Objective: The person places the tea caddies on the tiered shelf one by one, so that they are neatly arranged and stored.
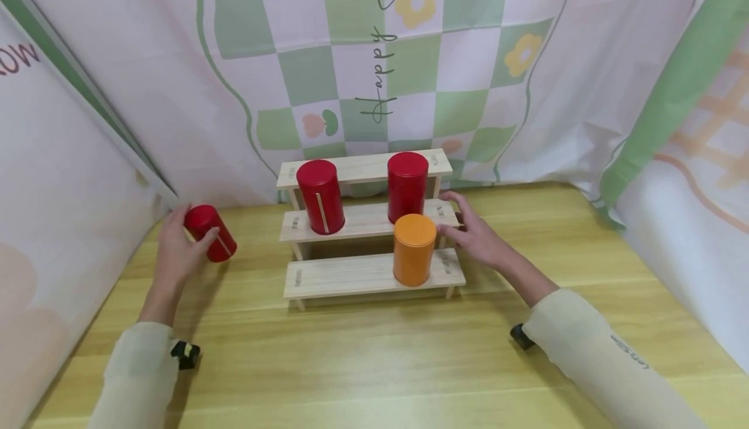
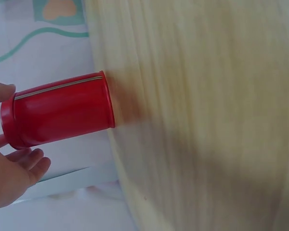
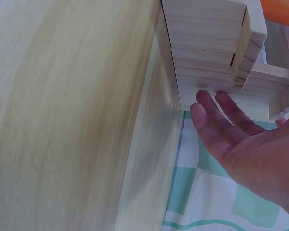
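Observation:
At the left, my left hand [image 1: 178, 247] holds a red tin [image 1: 218, 237] round its lid, with thumb and fingers on opposite sides. The tin leans, its bottom close over the table in the left wrist view. My right hand [image 1: 476, 237] is at the right end of the middle step of a three-step wooden rack [image 1: 339, 276]. Thumb and index finger grip that step from front and back, while the other fingers [image 3: 212, 125] extend below it. Two red tins [image 1: 328, 205] [image 1: 407, 185] stand on the middle step, and an orange tin [image 1: 413, 253] on the lowest.
The rack stands on a wood-grain table [image 1: 351, 364], with its top step bare. Close behind it hangs a checked curtain [image 1: 363, 71]. White printed cloth [image 1: 58, 175] closes off the left side, and more cloth [image 1: 673, 234] hangs at the right.

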`<state>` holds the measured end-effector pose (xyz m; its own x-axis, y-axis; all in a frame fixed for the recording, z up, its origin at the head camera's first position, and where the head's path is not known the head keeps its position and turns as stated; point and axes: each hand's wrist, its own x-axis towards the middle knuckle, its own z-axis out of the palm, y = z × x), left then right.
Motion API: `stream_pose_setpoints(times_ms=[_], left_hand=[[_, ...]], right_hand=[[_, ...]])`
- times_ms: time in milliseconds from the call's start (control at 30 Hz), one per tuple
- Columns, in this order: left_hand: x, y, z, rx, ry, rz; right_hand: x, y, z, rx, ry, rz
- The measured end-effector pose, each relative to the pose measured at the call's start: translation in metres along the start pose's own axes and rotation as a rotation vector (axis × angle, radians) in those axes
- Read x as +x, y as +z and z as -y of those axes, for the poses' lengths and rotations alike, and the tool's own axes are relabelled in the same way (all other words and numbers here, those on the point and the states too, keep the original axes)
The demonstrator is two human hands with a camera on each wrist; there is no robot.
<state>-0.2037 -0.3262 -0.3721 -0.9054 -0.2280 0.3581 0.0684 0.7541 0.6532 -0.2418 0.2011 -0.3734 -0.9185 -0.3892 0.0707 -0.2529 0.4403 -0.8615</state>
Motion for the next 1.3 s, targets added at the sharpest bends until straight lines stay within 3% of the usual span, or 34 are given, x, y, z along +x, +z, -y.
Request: stream_pose_setpoints(times_ms=[667,1033,1300], left_hand=[[-0.001,0.004,0.0,-0.077,-0.069,-0.013],[-0.005,0.001,-0.003,-0.07,-0.054,-0.036],[-0.007,-0.002,-0.012,-0.127,-0.075,-0.021]], right_hand=[[0.001,0.0,-0.002,-0.021,-0.002,0.002],[0.0,0.0,0.001,0.013,-0.01,0.007],[0.002,0.0,-0.003,-0.014,0.006,0.003]])
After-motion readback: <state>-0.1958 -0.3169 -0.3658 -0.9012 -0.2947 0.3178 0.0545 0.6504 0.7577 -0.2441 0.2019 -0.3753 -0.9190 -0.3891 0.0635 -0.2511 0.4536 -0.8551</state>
